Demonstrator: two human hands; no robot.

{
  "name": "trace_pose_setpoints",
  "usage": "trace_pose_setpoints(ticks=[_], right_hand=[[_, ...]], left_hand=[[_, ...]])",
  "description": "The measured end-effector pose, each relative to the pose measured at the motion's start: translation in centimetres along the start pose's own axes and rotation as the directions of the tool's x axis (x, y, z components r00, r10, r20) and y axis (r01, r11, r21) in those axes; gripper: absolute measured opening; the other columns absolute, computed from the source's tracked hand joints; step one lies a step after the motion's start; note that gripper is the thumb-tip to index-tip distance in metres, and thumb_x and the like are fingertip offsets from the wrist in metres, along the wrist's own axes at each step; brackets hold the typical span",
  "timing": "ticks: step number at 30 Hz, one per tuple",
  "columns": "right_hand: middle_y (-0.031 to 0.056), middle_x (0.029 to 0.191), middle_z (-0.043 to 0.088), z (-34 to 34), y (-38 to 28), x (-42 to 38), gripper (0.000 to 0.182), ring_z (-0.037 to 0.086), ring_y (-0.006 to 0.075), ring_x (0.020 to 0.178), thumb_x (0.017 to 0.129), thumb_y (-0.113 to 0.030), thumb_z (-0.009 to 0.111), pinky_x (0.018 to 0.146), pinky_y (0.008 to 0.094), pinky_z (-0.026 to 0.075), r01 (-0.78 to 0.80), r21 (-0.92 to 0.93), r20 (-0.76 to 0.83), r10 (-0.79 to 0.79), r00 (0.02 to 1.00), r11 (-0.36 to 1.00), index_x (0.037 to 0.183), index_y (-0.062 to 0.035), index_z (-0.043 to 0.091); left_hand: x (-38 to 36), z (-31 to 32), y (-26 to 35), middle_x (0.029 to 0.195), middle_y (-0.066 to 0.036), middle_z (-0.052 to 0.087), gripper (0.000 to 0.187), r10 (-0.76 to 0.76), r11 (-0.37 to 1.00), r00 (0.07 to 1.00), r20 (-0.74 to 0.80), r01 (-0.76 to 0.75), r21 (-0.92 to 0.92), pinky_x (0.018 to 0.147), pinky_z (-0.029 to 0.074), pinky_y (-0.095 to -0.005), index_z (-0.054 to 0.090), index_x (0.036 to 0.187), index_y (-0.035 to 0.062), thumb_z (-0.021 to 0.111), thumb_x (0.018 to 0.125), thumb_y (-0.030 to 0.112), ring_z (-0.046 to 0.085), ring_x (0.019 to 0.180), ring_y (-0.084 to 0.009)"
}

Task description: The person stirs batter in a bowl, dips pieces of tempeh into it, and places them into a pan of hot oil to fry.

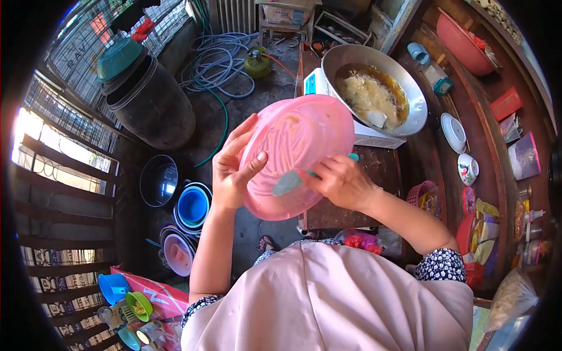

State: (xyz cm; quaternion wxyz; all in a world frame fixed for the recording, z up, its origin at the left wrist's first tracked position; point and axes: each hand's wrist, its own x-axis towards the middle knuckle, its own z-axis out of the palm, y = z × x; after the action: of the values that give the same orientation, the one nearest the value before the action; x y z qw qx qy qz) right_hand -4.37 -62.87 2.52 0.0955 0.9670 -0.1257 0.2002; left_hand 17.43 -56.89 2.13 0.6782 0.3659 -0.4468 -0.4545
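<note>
A pink plastic basin (281,137) is tilted up in front of me, with wet streaks over its inner surface. My left hand (233,161) grips its left rim, thumb inside and fingers behind. In my right hand (344,182) is a teal scraper (287,183), its flat blade against the lower inside of the basin. Just beyond the basin, a wide metal wok (417,111) holds oil and a large pale mass of food (372,96) frying in it. Part of the wok's near side is hidden behind the basin.
The wok sits on a white stove (369,136) on a brown table (374,169). A green gas cylinder (257,63) and coiled hose (219,64) lie beyond. Dark barrel (155,105) and stacked basins (193,206) stand left; cluttered shelves (497,134) line the right.
</note>
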Motion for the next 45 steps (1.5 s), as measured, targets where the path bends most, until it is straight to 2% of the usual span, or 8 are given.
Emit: trace_pose_setpoints(ticks=[10,18,20,26,30,33,38,45], right_hand=[[0.0017,0.070,0.057,1.5,0.0,-0.9,0.015,0.059,0.0170,0.063,0.076,-0.012,0.056,0.051,0.0305,0.048,-0.083,0.021,0.007,0.083,0.997,0.996,0.087,-0.0112,0.064],[0.0022,0.074,0.057,-0.1,4.0,-1.5,0.022,0.058,0.0178,0.065,0.078,-0.010,0.056,0.058,0.0308,0.045,-0.395,-0.254,-0.287,0.321,0.902,0.883,0.097,-0.0154,0.066],[0.0016,0.073,0.057,1.7,2.9,-3.7,0.026,0.058,0.0177,0.066,0.076,-0.007,0.057,0.058,0.0308,0.045,-0.214,-0.132,-0.019,0.214,0.977,0.968,0.098,-0.0162,0.066],[0.0047,0.076,0.062,0.4,2.3,-2.0,0.023,0.061,0.0173,0.069,0.073,-0.009,0.058,0.058,0.0337,0.047,-0.419,-0.011,-0.118,0.415,0.902,0.908,0.093,-0.0148,0.068],[0.0121,0.076,0.061,4.6,1.1,-4.6,0.021,0.061,0.0264,0.065,0.077,-0.006,0.052,0.057,0.0385,0.050,-0.206,0.106,-0.022,0.210,0.978,0.973,0.092,-0.0082,0.066],[0.0140,0.079,0.060,3.0,0.4,-3.6,0.026,0.062,0.0302,0.073,0.080,-0.006,0.046,0.060,0.0427,0.050,-0.591,0.073,0.172,0.573,0.801,0.804,0.100,-0.0066,0.062],[0.0147,0.085,0.059,5.4,0.1,-1.4,0.030,0.062,0.0317,0.074,0.078,-0.008,0.048,0.061,0.0407,0.050,-0.593,-0.284,0.428,0.653,0.625,0.754,0.107,0.0000,0.052],[0.0206,0.081,0.062,10.4,-3.8,-1.2,0.023,0.062,0.0365,0.078,0.080,-0.015,0.045,0.068,0.0457,0.049,-0.782,0.100,0.667,0.542,0.512,0.616,0.091,-0.0027,0.061]], left_hand=[[-0.2,0.4,0.1,0.132,-0.015,0.043,0.040,0.060,0.981,0.998,0.004,-0.060,0.185,0.102,0.030,-0.0372,0.062,0.110,0.0054,0.072,0.071,0.007,0.040,0.123,-0.0245],[-0.2,0.0,-0.1,0.133,-0.016,0.041,0.041,-0.039,0.999,0.997,-0.064,0.039,-0.005,0.102,0.030,-0.0376,0.061,0.112,0.0033,0.070,0.072,0.009,0.039,0.123,-0.0245],[-0.5,-0.6,-0.3,0.133,-0.016,0.041,0.041,-0.007,0.998,0.995,-0.096,0.012,0.057,0.101,0.030,-0.0373,0.061,0.112,0.0033,0.070,0.072,0.009,0.039,0.123,-0.0248],[-0.4,0.3,-0.6,0.132,-0.017,0.042,0.040,-0.049,0.993,0.996,-0.077,0.057,0.099,0.101,0.031,-0.0370,0.062,0.110,0.0034,0.072,0.071,0.010,0.040,0.123,-0.0250],[-0.1,0.1,-1.1,0.133,-0.015,0.042,0.041,-0.104,0.994,0.988,-0.119,0.107,0.018,0.100,0.032,-0.0372,0.062,0.110,0.0036,0.072,0.071,0.008,0.041,0.122,-0.0247],[-0.5,-0.4,-1.7,0.132,-0.014,0.043,0.042,-0.176,0.983,0.970,-0.168,0.183,0.023,0.100,0.032,-0.0363,0.062,0.110,0.0035,0.073,0.070,0.008,0.041,0.121,-0.0245],[-1.6,1.8,-3.0,0.127,-0.013,0.049,0.039,0.061,0.831,0.992,-0.114,0.013,0.557,0.100,0.032,-0.0382,0.065,0.106,0.0103,0.074,0.069,0.016,0.042,0.121,-0.0283],[-3.6,1.1,-5.0,0.130,-0.014,0.047,0.037,0.275,0.666,0.959,-0.069,-0.139,0.733,0.101,0.028,-0.0445,0.066,0.107,0.0132,0.071,0.070,0.016,0.039,0.121,-0.0346]])
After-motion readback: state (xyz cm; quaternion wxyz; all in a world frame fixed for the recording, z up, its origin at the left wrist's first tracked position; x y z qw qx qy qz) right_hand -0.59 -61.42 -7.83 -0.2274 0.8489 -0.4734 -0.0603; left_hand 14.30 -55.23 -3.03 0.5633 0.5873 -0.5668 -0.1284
